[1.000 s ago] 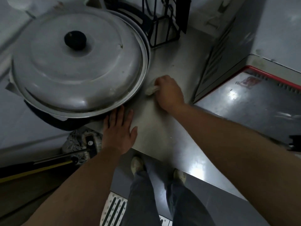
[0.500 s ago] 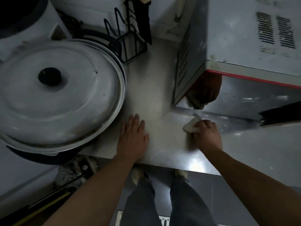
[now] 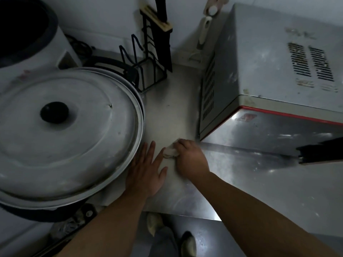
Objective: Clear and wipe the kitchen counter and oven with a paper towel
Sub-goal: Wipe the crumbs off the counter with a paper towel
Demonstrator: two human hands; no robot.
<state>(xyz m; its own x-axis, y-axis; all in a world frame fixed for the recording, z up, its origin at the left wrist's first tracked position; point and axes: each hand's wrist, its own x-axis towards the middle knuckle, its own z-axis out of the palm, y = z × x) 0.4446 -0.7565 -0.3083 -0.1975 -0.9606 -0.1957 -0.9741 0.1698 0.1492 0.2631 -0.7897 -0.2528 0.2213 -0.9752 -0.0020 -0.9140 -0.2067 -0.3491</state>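
Note:
My right hand (image 3: 191, 160) presses a crumpled white paper towel (image 3: 169, 152) onto the steel counter (image 3: 167, 117), just in front of the oven's front left corner. My left hand (image 3: 146, 171) lies flat on the counter with fingers spread, beside the rim of the big pot lid, its fingertips almost touching the towel. The grey oven (image 3: 269, 67) with a red-trimmed front stands at the right, its dark door handle (image 3: 319, 153) sticking out.
A large metal pot lid (image 3: 65, 134) with a black knob fills the left. Behind it stands a white appliance (image 3: 31, 45). A black wire rack (image 3: 148, 58) holding a knife sits at the back wall. The counter's front edge (image 3: 181, 214) runs below my hands.
My right hand slid the towel left, from in front of the oven door toward my left hand. My left hand stayed flat on the counter. The view shifted slightly.

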